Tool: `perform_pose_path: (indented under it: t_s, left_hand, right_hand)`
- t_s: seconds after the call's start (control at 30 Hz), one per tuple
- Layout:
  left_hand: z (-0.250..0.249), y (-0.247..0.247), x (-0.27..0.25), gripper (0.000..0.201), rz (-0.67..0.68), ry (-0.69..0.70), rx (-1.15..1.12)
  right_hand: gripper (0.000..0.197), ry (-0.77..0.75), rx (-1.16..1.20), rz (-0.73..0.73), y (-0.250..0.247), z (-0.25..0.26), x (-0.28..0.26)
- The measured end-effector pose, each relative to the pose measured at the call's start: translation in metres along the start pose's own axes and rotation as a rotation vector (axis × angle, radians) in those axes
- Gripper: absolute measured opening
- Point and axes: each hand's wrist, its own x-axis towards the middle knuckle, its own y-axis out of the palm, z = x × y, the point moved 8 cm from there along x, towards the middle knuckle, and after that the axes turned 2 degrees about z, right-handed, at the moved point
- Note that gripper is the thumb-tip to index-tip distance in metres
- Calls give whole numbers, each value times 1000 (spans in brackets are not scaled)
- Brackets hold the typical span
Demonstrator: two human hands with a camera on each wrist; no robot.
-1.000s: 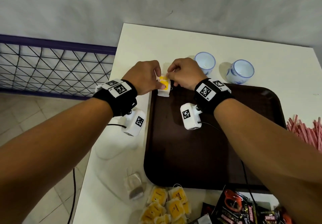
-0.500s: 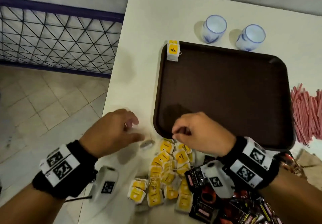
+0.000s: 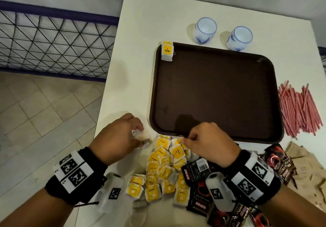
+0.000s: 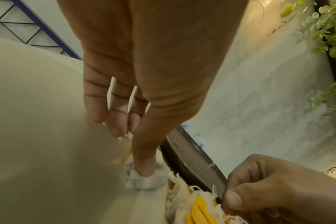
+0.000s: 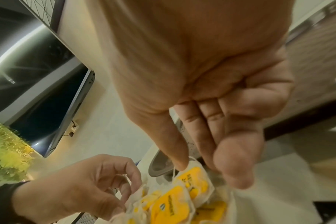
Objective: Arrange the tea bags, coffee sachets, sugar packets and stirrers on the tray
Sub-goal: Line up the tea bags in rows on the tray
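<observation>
On the white table (image 3: 139, 64), the brown tray (image 3: 217, 92) carries a single tea bag (image 3: 167, 51) at its 11 o'clock corner, while the heap of yellow-labelled tea bags (image 3: 164, 170) lies off it just past the 6 o'clock edge. The left hand (image 3: 116, 138) at the heap's 10 o'clock presses a pale grey-white tea bag (image 4: 144, 178) under its thumb, the other fingers curled above it, and the right hand (image 3: 210, 143) pinches the top tea bag (image 5: 194, 177) at the heap's 12 o'clock end between thumb and forefinger. Dark coffee sachets (image 3: 199, 188) lie at the heap's 4 o'clock, red stirrers (image 3: 298, 110) at the tray's 3 o'clock, brown sugar packets (image 3: 307, 166) at its 5 o'clock and two blue-rimmed cups (image 3: 205, 30) at its 12 o'clock.
</observation>
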Motion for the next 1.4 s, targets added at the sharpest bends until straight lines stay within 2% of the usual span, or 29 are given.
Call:
perform_pose_path:
  t_s: [0.2,0.33,0.43,0.6,0.67,0.77,0.93,1.07,1.2,1.4]
  left_hand:
    - [-3,5,2,40,41,-19,-57]
    - [-11,-1,5,19,25,81,-53]
    - [-15,-10,5,14,-9,129,-111]
    - [-26,-29,9,45,-26,195,-367]
    - [-34,-38,14,40,-51,231,-396]
    - [-47,-47,29,21,-58,270,-323]
    - [-59,-52,66,36,42,260,-244]
    - [-68,-65,94,26,31,300,-124]
    - [-77,-80,122,12,-9,359,41]
    - [-80,-104,172,18,-52,305,118]
  right_hand:
    - [32,23,21,10,8,-1,-5]
    - [22,13,124,-12,18,-1,-6]
    - [12,-9,223,-57,19,-2,-7]
    - [14,-96,380,-92,4,0,-12]
    - [15,-126,387,-121,-5,-2,-11]
    - [16,-147,388,-159,-15,-5,-5]
    - [19,-194,406,-185,-28,-2,8]
    - [22,-204,474,-146,-29,-4,23]
    - [11,-187,494,-106,-30,-5,35]
    - [15,-201,548,-45,-41,5,58]
